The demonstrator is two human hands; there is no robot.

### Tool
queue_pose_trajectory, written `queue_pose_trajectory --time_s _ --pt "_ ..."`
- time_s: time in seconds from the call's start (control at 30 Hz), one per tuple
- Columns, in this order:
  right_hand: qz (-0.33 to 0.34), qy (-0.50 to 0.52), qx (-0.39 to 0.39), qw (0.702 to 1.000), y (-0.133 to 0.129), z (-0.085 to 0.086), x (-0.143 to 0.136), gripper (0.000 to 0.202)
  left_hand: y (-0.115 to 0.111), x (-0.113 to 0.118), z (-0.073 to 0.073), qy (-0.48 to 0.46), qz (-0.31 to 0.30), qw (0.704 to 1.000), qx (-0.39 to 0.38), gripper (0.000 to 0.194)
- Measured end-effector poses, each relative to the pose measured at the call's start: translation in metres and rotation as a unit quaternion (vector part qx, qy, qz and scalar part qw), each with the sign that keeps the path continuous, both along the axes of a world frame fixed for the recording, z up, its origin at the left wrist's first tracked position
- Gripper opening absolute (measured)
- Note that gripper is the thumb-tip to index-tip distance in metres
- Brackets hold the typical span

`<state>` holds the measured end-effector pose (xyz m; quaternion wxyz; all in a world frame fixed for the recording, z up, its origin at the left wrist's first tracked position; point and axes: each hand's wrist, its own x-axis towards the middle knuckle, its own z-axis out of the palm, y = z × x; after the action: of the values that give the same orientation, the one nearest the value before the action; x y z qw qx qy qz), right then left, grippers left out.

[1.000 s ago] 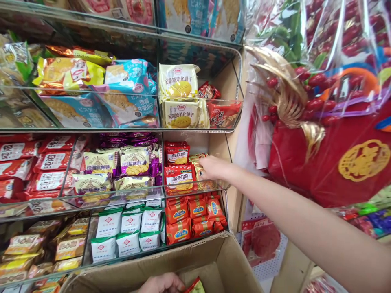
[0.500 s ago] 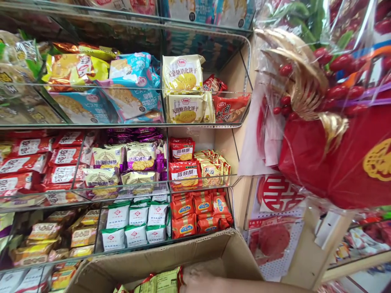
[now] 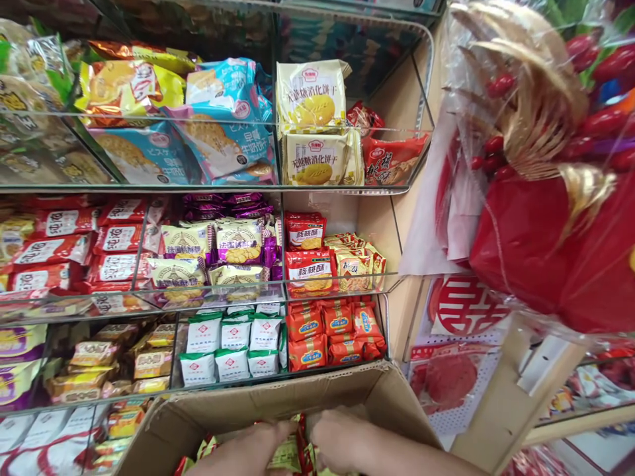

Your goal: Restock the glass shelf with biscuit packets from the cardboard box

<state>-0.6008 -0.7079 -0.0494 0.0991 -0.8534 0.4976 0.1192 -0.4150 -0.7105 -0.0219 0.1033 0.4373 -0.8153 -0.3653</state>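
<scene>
An open cardboard box [image 3: 238, 404] stands at the bottom of the view, holding snack packets with red and yellow-green wrappers. Inside it, my left hand [image 3: 253, 444] comes in from below, its fingers closed at a yellow-green snack packet [image 3: 286, 456]. My right hand [image 3: 340, 436] reaches in from the lower right, curled over the packets just beside the left one. Its fingertips are pointed down and partly hidden. Both hands are slightly blurred, and their hold shows only in part.
Behind the box rise glass-fronted shelves with walnut cookie packets [image 3: 310, 271], white-and-green packets [image 3: 233, 362], orange-red packets [image 3: 306, 354] and blue biscuit bags [image 3: 223, 142]. A red decoration in clear plastic [image 3: 536, 244] hangs close on the right, beside a wooden shelf post [image 3: 501, 390].
My left hand has come into view inside the box. My right hand has shifted right and curled over the packets. The view has tilted down a little and turned slightly left.
</scene>
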Motion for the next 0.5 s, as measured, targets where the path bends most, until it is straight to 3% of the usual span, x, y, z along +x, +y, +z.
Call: queue_pose_trajectory --time_s 0.1,0.17,0.3,0.5 --pt "-0.025 -0.111 -0.092 0.989 0.010 0.031 -0.014 0.024 -0.003 -0.007 0.013 0.022 -0.006 0.998 0.053 0.063" --pt "-0.066 -0.212 -0.140 0.965 0.013 0.044 -0.022 0.026 -0.002 -0.015 0.020 0.109 -0.026 0.987 0.114 0.059" --pt "-0.116 -0.394 -0.152 0.899 0.013 0.050 -0.028 0.027 0.000 -0.030 0.030 0.273 -0.017 0.936 0.222 0.032" --pt "-0.175 -0.573 -0.131 0.790 0.015 0.051 -0.026 0.033 0.003 -0.039 0.039 0.351 0.033 0.909 0.220 0.036"
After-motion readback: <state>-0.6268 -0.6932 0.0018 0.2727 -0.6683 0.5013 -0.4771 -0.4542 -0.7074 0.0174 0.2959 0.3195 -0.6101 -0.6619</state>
